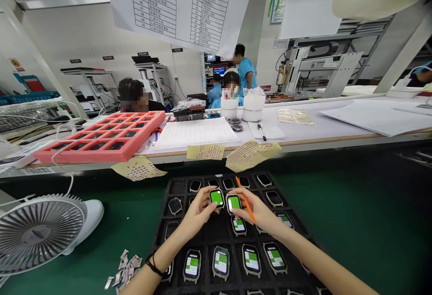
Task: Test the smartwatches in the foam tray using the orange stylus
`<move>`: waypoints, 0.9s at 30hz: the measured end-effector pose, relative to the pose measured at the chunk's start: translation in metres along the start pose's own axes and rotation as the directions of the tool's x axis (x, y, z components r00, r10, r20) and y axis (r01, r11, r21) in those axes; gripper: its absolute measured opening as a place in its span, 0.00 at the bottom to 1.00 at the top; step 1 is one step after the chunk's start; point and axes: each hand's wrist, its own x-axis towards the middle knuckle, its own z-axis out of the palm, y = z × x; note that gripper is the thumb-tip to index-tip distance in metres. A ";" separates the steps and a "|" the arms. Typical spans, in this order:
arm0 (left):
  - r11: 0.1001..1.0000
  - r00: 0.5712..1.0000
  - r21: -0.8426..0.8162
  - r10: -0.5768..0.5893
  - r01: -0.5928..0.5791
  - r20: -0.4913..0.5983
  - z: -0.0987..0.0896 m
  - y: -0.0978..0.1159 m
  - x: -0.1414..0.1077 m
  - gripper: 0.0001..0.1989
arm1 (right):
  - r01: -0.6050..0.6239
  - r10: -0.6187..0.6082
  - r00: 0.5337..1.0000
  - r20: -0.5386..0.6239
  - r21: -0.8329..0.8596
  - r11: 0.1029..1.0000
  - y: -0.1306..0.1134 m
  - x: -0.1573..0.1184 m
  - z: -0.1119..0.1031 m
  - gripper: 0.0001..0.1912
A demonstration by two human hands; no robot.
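Observation:
My left hand [201, 206] grips a smartwatch case [216, 198] without a strap, its screen lit mostly green. In my right hand [254, 206] is a second smartwatch [233, 203] with a green and white screen, held close beside the first. An orange pen-like stick [245, 199] also rests in the right hand, slanting across the fingers. Both hands are above a black foam tray [207, 234] with several watches in its compartments. In the near rows, watches such as this one [221, 262] show green and white screens; those at the far side look dark.
A white fan [37, 232] stands left on the green mat [337, 223], near small paper scraps [128, 268]. Across the shelf edge are a pink foam tray [124, 153], paper sheets [199, 132] and yellow sticker sheets [251, 154]. Printed paper [182, 7] hangs overhead. Several people sit or stand beyond.

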 end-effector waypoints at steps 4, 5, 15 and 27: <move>1.000 1.000 -0.001 0.008 -0.008 0.002 -0.001 -0.003 0.000 0.26 | -0.019 0.018 0.999 0.039 0.030 0.999 0.003 0.000 -0.001 0.23; 1.000 1.000 0.005 0.013 -0.013 0.000 -0.001 -0.003 0.000 0.25 | -0.018 0.016 0.999 0.045 0.041 0.999 0.004 0.000 -0.002 0.23; 0.996 0.992 0.060 0.065 -0.058 -0.108 -0.002 -0.001 0.002 0.22 | 0.014 -0.014 1.000 0.007 0.031 0.999 0.001 -0.001 -0.001 0.22; 0.996 0.991 0.079 -0.039 0.049 -0.125 0.001 0.009 -0.001 0.21 | -0.084 0.086 0.988 -0.128 0.024 0.996 -0.002 -0.001 -0.001 0.20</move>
